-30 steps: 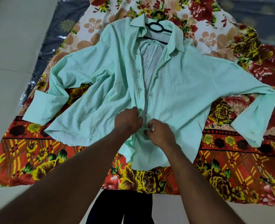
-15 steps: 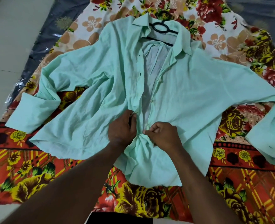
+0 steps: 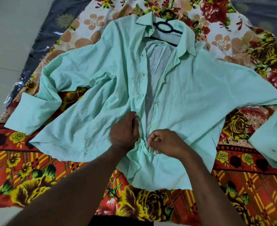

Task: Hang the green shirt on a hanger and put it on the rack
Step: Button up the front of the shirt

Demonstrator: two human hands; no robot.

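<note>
Floral bedspread (image 3: pixel 36 176) is covered by the green shirt (image 3: pixel 199 103), black hanger (image 3: pixel 164 27) already in its collar. Placket edges (image 3: pixel 143 88) are pinched by left hand (image 3: pixel 124 132), shifted slightly higher than before, and right hand (image 3: pixel 165 142); buttoning is judged underway.

Floral cloth (image 3: pixel 36 176), perhaps over a mattress (image 3: pixel 41 46), bears the green shirt (image 3: pixel 199 103).

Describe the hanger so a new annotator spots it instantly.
Find the green shirt spread on the floral sheet. Inside its open collar, at the top of the view, lies the hanger: a thin oval loop over a straight bar, black where everything around it is pale green.
</note>
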